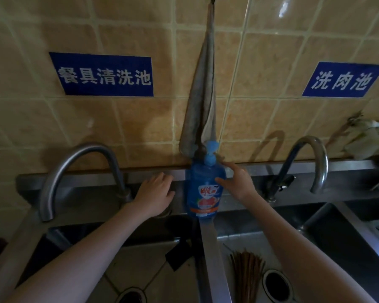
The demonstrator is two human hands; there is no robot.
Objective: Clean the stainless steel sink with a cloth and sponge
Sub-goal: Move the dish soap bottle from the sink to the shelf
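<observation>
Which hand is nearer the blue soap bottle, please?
Right. The right hand touches the soap bottle on its right side; the left hand rests on the ledge to its left, apart.

- 2 hands: left hand (154,193), right hand (239,182)
- 2 taps: left tap (52,186) outside left hand, right tap (322,167) outside right hand
- 2 signs above hands: left sign (101,74), right sign (344,79)
- 1 pump bottle (206,193) between hands
- 1 cloth (202,101) above hands

The view is dim and slightly soft; its brightest spot is a glare on the wall tiles (283,7) far above and right of the blue bottle (206,191). Right of the bottle a faucet (309,162) casts a curved shadow on the wall; below it the sink basins (140,259) lie dark; tile lines bow towards the edges.
</observation>
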